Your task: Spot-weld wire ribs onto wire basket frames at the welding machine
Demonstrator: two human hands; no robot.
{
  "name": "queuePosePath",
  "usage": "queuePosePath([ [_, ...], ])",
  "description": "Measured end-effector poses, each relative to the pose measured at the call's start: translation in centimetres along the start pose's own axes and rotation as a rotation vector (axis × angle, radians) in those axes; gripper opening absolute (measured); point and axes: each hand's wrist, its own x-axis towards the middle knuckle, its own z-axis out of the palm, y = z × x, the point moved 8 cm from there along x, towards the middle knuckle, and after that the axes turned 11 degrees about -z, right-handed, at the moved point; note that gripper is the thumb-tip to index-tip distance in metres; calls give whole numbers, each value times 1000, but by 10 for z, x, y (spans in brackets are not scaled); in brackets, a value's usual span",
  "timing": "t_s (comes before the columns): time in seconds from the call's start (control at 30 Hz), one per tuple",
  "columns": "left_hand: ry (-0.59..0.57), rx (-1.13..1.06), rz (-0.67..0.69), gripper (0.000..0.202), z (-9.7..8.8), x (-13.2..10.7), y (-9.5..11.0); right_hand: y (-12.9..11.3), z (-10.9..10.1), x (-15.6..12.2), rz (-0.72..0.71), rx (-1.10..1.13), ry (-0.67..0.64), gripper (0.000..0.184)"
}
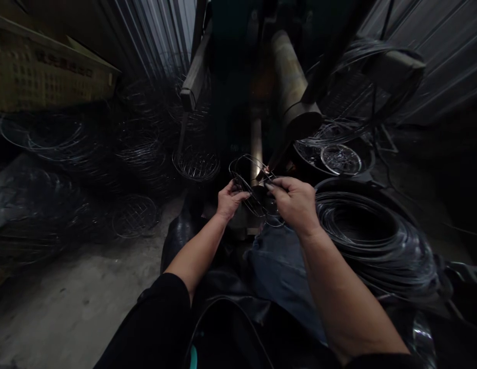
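Note:
Between my two hands is a small frame of bent wire rings (249,201), tilted in front of the machine. My left hand (230,199) pinches its left side between thumb and fingers. On the other side, my right hand (294,200) is closed on the frame's right edge, its fingertips close to a small copper-coloured tip (266,170). Just behind the frame stands a brass-coloured rod (256,148) of the machine. Dim light hides where exactly the wire touches the rod or tip.
A thick metal cylinder (290,72) juts out above. To the right lie a large wire coil (377,246) and a tub (367,166) holding wire rings. Stacks of round wire grids (138,141) stand left, one grid (134,218) on the floor. A yellow crate (50,77) is upper left.

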Motion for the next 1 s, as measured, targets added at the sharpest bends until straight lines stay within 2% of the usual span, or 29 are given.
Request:
queuePosePath([
  [0.13, 33, -21, -21, 50, -2, 2, -3, 3, 4, 7, 23, -30, -31, 18],
  [0.37, 16, -48, -41, 48, 1, 2, -3, 4, 5, 13, 29, -70, -48, 18],
  [0.53, -51, -43, -84, 43, 12, -1, -16, -6, 1, 14, -53, -128, -42, 15],
  [0.63, -52, -57, -101, 43, 15, -2, -23, -5, -19, -8, -96, -128, 48, 13],
  [0.77, -32, -84, -140, 46, 15, -2, -28, 23, -45, -62, 29, -53, 109, 22],
  [0.83, -29, -91, -178, 46, 14, -3, -30, 33, -51, -82, 61, 14, 154, 18],
  [0.9, -12, -105, -243, 43, 11, -5, -35, 31, -49, -87, 22, 49, 174, 11],
  [1.0, 20, -123, -326, 37, 5, -7, -43, 17, -36, -73, -63, 55, 117, 8],
])
